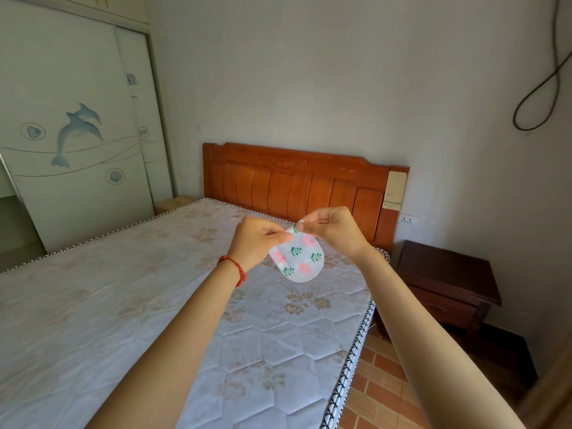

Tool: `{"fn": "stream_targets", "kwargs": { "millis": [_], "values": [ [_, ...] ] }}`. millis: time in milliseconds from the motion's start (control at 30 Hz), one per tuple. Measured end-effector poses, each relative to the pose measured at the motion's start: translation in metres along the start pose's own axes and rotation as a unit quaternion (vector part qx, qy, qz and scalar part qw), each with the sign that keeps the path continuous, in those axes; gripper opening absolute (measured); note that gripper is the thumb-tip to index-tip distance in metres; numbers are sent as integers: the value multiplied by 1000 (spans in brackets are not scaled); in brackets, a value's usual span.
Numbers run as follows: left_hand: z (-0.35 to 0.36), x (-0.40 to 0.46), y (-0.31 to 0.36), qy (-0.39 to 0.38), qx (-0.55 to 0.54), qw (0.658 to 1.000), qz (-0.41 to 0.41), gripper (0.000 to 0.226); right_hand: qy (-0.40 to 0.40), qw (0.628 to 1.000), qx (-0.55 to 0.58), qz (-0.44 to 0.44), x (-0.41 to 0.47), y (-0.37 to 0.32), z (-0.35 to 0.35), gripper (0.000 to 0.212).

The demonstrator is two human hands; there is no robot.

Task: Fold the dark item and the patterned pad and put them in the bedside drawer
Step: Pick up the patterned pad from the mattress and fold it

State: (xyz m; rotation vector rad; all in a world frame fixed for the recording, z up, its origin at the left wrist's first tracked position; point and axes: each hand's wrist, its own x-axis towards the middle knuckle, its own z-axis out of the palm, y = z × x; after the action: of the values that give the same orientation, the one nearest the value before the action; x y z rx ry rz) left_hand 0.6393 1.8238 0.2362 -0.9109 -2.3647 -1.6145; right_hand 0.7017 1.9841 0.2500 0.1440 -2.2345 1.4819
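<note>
The patterned pad [298,258] is white with pink flowers and green sprigs, rounded at its lower end. It hangs in the air above the mattress. My left hand [257,239] pinches its upper left edge, and my right hand [332,229] pinches its upper right corner. A red cord bracelet circles my left wrist. The bedside drawer [439,300] is in the dark wooden nightstand to the right of the bed, and it looks closed. No dark item is in view.
A bare quilted mattress [123,305] fills the left and centre, with an orange wooden headboard [294,187] behind it. A white wardrobe [77,134] with dolphin decoration stands at the left. Brick-pattern floor [377,394] runs between bed and nightstand. A cable loop [538,97] hangs on the right wall.
</note>
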Motion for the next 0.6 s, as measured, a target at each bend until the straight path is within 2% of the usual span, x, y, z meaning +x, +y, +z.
{"fn": "stream_targets", "kwargs": {
  "millis": [233,400,500,600],
  "values": [
    [0,-2,-1,48,-57,997,-25,15,16,999,43,27,-5,4,1,13],
    [-3,0,1,100,-106,988,-43,19,13,993,95,76,-13,11,4,4],
    [-4,-1,5,123,-143,981,-54,21,14,986,132,98,-17,16,8,11],
    [-4,-4,8,141,-171,972,-73,23,23,981,154,113,-22,18,12,8]
  ]
}}
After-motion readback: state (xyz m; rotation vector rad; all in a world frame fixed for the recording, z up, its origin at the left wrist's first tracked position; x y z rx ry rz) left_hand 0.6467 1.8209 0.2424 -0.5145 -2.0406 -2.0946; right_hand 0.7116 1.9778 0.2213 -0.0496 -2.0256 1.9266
